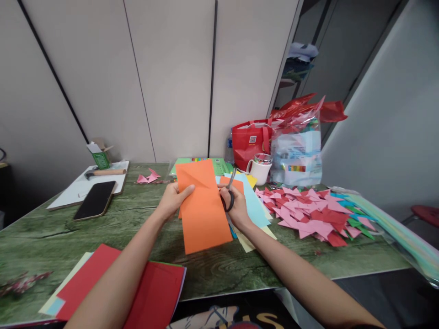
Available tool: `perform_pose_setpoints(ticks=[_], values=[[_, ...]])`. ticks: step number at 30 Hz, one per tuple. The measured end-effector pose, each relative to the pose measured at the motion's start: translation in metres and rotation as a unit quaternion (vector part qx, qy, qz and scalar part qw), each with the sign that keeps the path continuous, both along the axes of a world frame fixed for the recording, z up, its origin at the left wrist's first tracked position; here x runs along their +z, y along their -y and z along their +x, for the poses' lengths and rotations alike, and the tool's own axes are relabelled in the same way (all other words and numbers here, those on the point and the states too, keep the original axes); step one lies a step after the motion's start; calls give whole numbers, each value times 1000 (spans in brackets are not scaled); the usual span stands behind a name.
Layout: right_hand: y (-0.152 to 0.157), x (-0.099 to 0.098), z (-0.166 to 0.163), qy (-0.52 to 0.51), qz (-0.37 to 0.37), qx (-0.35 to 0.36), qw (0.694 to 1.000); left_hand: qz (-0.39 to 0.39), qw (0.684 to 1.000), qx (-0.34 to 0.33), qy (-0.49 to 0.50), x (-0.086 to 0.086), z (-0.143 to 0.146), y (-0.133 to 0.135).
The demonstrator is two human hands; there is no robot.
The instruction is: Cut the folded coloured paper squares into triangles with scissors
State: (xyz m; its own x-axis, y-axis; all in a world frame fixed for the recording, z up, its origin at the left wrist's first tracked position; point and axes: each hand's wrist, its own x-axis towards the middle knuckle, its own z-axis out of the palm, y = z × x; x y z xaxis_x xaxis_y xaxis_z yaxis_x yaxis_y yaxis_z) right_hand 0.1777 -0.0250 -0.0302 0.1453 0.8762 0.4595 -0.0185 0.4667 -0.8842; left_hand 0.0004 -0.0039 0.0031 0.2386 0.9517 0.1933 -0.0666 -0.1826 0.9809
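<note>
My left hand (173,200) pinches the left edge of an orange paper sheet (202,205) and holds it up over the green table (137,219). My right hand (235,206) grips black-handled scissors (229,194) at the sheet's right edge, blades pointing up and away. Under my right hand lie light blue and yellow sheets (255,208).
A heap of pink and red folded paper triangles (308,212) lies to the right. A white mug (259,170), red bag (250,141) and plastic bag (297,151) stand behind. A phone (95,199) and hammer (104,172) lie at left, red sheets (151,288) near the front edge.
</note>
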Motion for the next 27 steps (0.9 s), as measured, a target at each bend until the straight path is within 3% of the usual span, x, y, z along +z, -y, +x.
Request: perform_pose_setpoints(ticks=[3, 5, 8, 11, 15, 18, 21, 23, 25, 27], values=[[-1, 3, 2, 7, -33, 72, 997, 23, 998, 56, 36, -1, 1, -4], [-5, 5, 7, -3, -52, 83, 995, 41, 996, 65, 38, -1, 1, -6], [-19, 9, 24, -22, -41, -3, 999, 65, 996, 62, -2, -2, 0, -10], [-37, 11, 48, -74, -54, -72, 993, 125, 983, 11, -136, -8, -1, -13], [-53, 7, 81, 54, -157, -132, 977, 199, 888, -51, -412, -26, -1, -14], [-56, 1, 100, 112, -185, -157, 964, 196, 816, -62, -541, -39, -3, -14], [-54, -3, 110, 167, -200, -226, 939, 188, 797, -62, -570, -44, -7, -16], [-52, -3, 107, 208, -193, -273, 919, 187, 798, -64, -569, -43, -9, -17], [-49, -1, 96, 283, -133, -285, 906, 189, 798, -63, -568, -41, -10, -17], [-43, 1, 78, 347, -8, -201, 916, 195, 797, -63, -568, -38, -10, -17]])
